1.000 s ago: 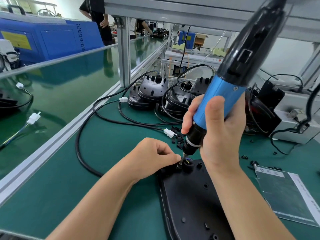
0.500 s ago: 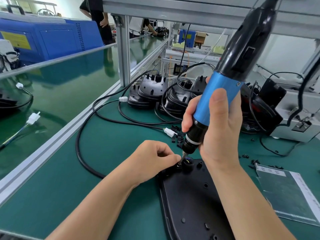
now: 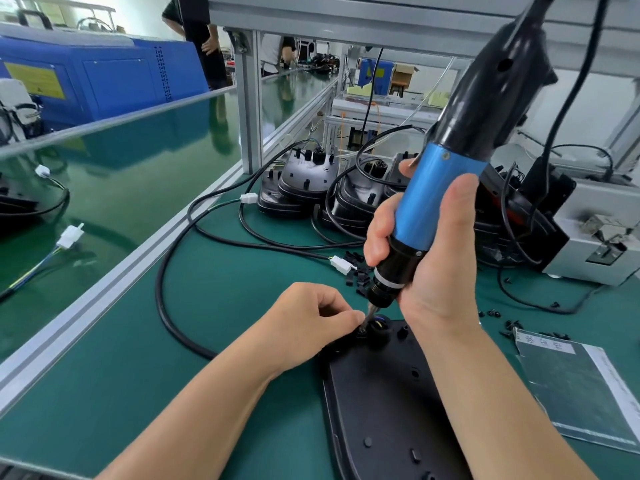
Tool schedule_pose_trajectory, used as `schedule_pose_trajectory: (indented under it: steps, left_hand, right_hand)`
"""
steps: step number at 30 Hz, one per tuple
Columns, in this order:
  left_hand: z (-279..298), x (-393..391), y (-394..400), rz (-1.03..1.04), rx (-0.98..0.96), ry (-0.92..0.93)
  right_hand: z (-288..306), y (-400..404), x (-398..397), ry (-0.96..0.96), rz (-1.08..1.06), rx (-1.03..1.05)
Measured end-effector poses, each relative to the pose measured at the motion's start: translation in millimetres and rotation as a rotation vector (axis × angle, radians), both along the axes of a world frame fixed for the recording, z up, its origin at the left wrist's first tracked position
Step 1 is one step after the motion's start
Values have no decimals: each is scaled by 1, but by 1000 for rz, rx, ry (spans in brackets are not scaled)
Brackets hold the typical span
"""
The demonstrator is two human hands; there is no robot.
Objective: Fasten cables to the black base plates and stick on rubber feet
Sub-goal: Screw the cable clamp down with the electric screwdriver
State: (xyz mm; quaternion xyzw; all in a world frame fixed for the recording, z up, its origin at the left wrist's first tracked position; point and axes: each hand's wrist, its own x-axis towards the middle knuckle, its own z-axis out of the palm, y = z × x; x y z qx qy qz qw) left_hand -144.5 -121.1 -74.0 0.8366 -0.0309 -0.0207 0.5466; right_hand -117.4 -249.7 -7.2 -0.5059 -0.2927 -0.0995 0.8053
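Head view, left hand (image 3: 311, 317) hiding screw, base plate (image 3: 388, 403) cropped below.

left hand (image 3: 313, 315): my fingers curled in, thumb and forefinger tips pinched together, forearm reaching in from lower left | right hand (image 3: 427, 251): my fingers and thumb wrapped in a fist-like grip, palm toward me, forearm rising from lower right, wrist bent slightly

The right hand (image 3: 429, 251) grips a blue-and-black electric screwdriver (image 3: 446, 188), tilted, its bit on a screw (image 3: 362, 330) at the far end of the near black base plate (image 3: 391, 403). The left hand (image 3: 311, 323) pinches beside that screw. A black cable (image 3: 162, 271) loops left across the green mat (image 3: 225, 341).
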Motion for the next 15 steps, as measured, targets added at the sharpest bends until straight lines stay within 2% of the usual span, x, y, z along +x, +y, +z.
schedule_pose_trajectory:
  steps: [15]
  left_hand:
    - [-1,-1,1,-3,14,-12]
  right_hand:
    - [1,-1,2,34,46,-17]
